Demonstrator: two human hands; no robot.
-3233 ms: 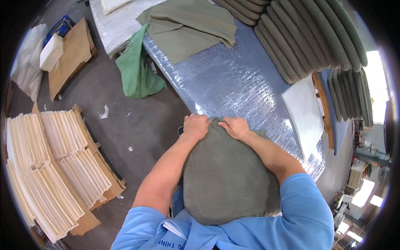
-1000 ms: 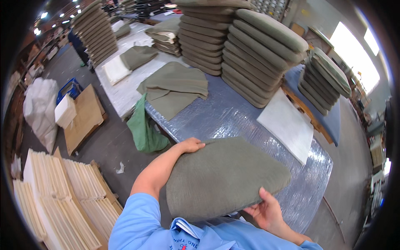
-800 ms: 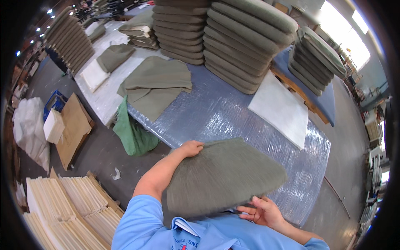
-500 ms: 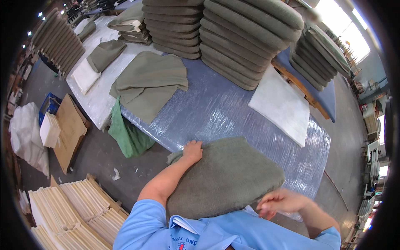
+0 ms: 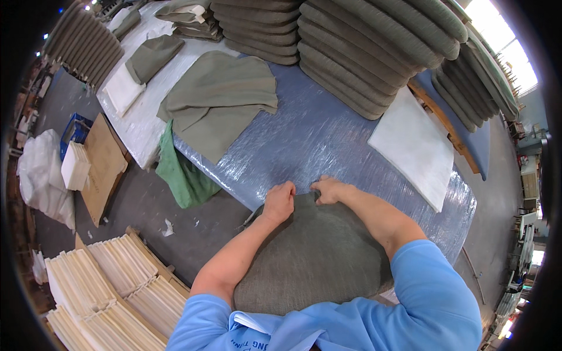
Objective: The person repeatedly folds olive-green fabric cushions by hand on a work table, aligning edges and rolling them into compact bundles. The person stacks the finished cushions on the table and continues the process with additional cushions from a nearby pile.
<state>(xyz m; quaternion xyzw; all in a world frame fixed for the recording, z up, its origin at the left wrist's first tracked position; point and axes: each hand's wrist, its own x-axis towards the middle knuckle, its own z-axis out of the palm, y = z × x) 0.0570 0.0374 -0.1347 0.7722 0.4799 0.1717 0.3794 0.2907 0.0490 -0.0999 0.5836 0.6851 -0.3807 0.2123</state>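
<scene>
A grey-green fabric-covered cushion [image 5: 316,257] lies on the near edge of the table, close against my body. At its far edge my left hand [image 5: 280,200] grips the fabric, fingers curled. Just to the right, my right hand [image 5: 329,190] pinches the same far edge. A short strip of that edge shows between the two hands. Under the cushion is the table [image 5: 304,140], covered in blue with shiny clear film. What lies beneath my fingers is hidden.
Tall stacks of grey-green cushions [image 5: 351,64] stand at the back. A loose grey-green cloth [image 5: 222,99] and a green cloth [image 5: 181,175] lie at the left; a white padding sheet [image 5: 415,146] lies right. Pale slatted pieces [image 5: 111,281] stand at lower left.
My right hand has swung from the cushion's near right side up to its far edge. My left hand has shifted slightly right, and the far edge is now gripped by both.
</scene>
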